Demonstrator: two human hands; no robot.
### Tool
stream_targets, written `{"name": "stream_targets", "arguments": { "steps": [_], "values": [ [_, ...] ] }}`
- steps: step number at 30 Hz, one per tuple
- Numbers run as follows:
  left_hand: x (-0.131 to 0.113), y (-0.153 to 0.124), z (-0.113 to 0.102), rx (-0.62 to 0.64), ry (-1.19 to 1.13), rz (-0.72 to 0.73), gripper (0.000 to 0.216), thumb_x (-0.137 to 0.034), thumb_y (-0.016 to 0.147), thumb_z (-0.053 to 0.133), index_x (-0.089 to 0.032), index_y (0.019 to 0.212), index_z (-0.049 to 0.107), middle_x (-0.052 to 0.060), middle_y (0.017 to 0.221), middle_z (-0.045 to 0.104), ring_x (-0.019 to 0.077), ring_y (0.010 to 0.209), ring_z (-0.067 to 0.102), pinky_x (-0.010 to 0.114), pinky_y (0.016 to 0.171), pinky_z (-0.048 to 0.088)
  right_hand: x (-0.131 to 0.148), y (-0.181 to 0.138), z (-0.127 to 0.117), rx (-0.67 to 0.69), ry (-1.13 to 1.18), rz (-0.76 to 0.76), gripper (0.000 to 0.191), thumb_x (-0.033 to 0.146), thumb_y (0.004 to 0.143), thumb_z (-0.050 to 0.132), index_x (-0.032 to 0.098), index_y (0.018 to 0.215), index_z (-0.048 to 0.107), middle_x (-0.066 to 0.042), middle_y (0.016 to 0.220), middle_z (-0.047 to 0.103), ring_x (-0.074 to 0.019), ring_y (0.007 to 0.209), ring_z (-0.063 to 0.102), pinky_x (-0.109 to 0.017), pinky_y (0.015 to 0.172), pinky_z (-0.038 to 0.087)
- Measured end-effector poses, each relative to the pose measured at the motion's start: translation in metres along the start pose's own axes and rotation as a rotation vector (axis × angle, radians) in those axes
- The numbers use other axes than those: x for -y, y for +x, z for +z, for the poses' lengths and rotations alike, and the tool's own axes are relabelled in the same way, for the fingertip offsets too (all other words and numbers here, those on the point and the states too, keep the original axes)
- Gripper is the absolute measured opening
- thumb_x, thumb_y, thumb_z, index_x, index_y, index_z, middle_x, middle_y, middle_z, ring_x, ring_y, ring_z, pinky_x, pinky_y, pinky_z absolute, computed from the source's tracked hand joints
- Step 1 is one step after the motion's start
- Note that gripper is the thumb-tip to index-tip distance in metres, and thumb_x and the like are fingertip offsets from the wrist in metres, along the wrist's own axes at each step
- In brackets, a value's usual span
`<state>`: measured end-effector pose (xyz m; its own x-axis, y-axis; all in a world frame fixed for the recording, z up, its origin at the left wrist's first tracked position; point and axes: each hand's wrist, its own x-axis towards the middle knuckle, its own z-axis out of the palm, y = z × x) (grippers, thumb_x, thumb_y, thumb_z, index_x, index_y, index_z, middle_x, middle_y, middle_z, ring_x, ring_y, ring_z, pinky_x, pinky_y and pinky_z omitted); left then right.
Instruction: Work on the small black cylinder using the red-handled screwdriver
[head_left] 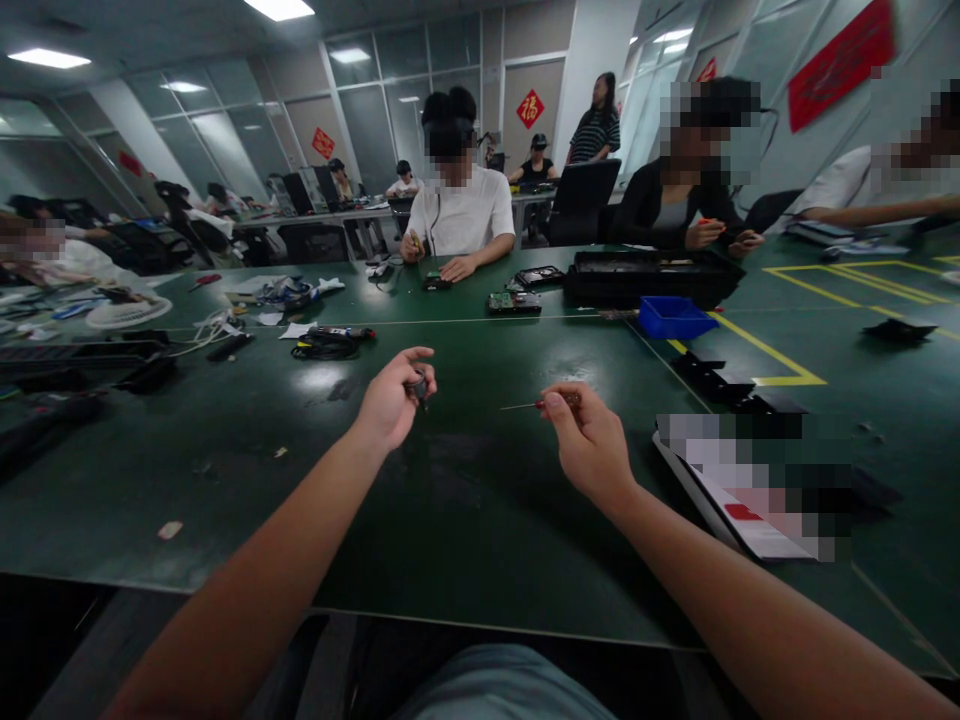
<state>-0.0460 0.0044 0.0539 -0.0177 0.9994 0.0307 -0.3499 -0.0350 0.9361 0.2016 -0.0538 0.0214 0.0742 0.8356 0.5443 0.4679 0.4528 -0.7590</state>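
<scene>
Left hand [386, 405]: raised above the surface [480, 540], left of centre, index finger stretched out, the other fingers [429, 377] curled and closed on a dark piece [418, 388]
Dark piece: in the left hand, small and mostly hidden; what it is, I cannot tell
Right hand [592, 440]: above the surface, right of centre, thumb and fingers clamped on the screwdriver [538, 404]
Screwdriver: in the right hand, its thin shaft pointing left toward the left hand, its tip well apart from the dark piece, its handle largely covered by the fingers
Surface: dark green and glossy, with yellow tape [787, 362] on the right and two pale scraps [170, 530] near the left forearm
Cable [330, 344]: a black coil beyond the left hand, with white paper [298, 330] just beside it
Drive [514, 302]: lying with its circuit board up, beyond the gap between the hands
Long tray [652, 280]: black, at the far side, with the blue bin [675, 317] just in front of it
Black parts [712, 380]: a row between the blue bin and the booklet [765, 535]
Booklet: beside the right forearm, partly blurred out
Co-worker [465, 210]: seated opposite in a white shirt, one hand resting on a dark device [436, 283]
</scene>
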Motion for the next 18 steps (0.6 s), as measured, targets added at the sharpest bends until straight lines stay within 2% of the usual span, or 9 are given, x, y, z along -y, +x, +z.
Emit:
{"name": "stream_targets", "arguments": {
  "steps": [4, 7, 11, 13, 18],
  "values": [
    [0.025, -0.009, 0.028, 0.134, 0.043, -0.016, 0.041, -0.008, 0.059, 0.047, -0.014, 0.096, 0.064, 0.003, 0.072, 0.054, 0.0151, 0.067, 0.053, 0.028, 0.067, 0.043, -0.001, 0.001, 0.001, -0.023, -0.015, 0.009, 0.023, 0.041, 0.1, 0.051, 0.022, 0.097, 0.064, -0.003, 0.083, 0.071, -0.0193, 0.076, 0.067, -0.033, 0.071, 0.05],
    [0.04, -0.017, 0.034, 0.224, 0.212, 0.033, 0.042, -0.008, 0.062, 0.044, -0.015, 0.098, 0.065, 0.003, 0.076, 0.055, 0.0168, 0.074, 0.053, 0.031, 0.076, 0.044, -0.002, 0.001, 0.001, -0.033, -0.024, 0.026, 0.024, 0.042, 0.099, 0.051, 0.022, 0.096, 0.064, -0.004, 0.085, 0.072, -0.0204, 0.079, 0.068, -0.034, 0.073, 0.05],
    [0.053, -0.024, 0.029, 0.396, 0.62, 0.115, 0.053, -0.007, 0.069, 0.05, -0.018, 0.121, 0.058, 0.004, 0.097, 0.06, 0.0189, 0.088, 0.056, 0.034, 0.085, 0.046, -0.002, 0.001, 0.002, 0.007, -0.032, 0.031, 0.023, 0.041, 0.099, 0.052, 0.022, 0.1, 0.064, -0.005, 0.089, 0.072, -0.0212, 0.083, 0.069, -0.035, 0.075, 0.05],
    [0.058, -0.025, 0.024, 0.434, 0.803, 0.2, 0.059, -0.004, 0.073, 0.054, -0.02, 0.13, 0.053, 0.006, 0.109, 0.061, 0.0203, 0.097, 0.058, 0.036, 0.091, 0.046, -0.001, 0.001, 0.002, 0.021, -0.036, 0.036, 0.021, 0.039, 0.098, 0.052, 0.022, 0.1, 0.065, -0.004, 0.087, 0.072, -0.0209, 0.082, 0.069, -0.034, 0.075, 0.05],
    [0.064, -0.018, 0.015, 0.429, 0.943, 0.285, 0.031, -0.011, 0.087, 0.062, -0.018, 0.116, 0.06, 0.009, 0.115, 0.066, 0.0233, 0.107, 0.062, 0.041, 0.099, 0.047, 0.005, 0.001, 0.0, 0.054, -0.035, 0.054, 0.027, 0.042, 0.097, 0.054, 0.021, 0.088, 0.067, -0.002, 0.074, 0.071, -0.0187, 0.069, 0.067, -0.032, 0.067, 0.049]
  ]
}}
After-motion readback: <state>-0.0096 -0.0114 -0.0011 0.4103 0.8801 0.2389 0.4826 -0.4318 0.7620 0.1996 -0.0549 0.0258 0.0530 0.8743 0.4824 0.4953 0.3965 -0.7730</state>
